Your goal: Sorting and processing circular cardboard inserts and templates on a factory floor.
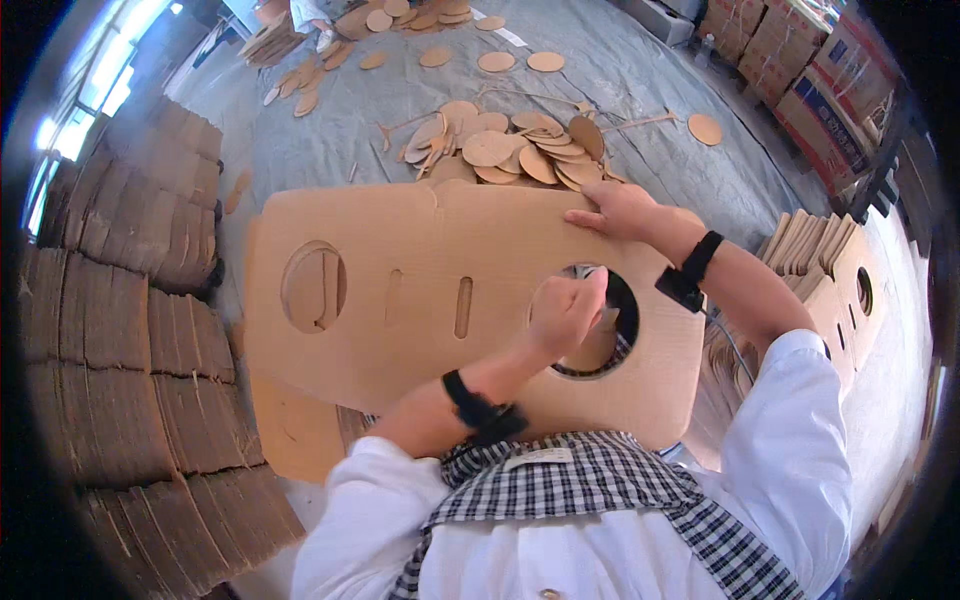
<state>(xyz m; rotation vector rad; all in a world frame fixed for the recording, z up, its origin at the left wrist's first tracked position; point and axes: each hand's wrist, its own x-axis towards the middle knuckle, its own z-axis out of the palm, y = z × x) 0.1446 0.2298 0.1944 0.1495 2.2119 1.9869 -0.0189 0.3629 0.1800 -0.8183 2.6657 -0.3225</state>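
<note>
On corrugated cardboard panel (440,290) — fist (565,315) at round hole (600,320).

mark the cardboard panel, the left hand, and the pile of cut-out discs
cardboard panel (400,235): head view, bare flat face above the slots.
left hand (565,312): head view, back of the fist at the round hole.
pile of cardboard discs (500,150): head view, one disc near the pile's middle.

Head camera — looking steeply down, close over hands.
</note>
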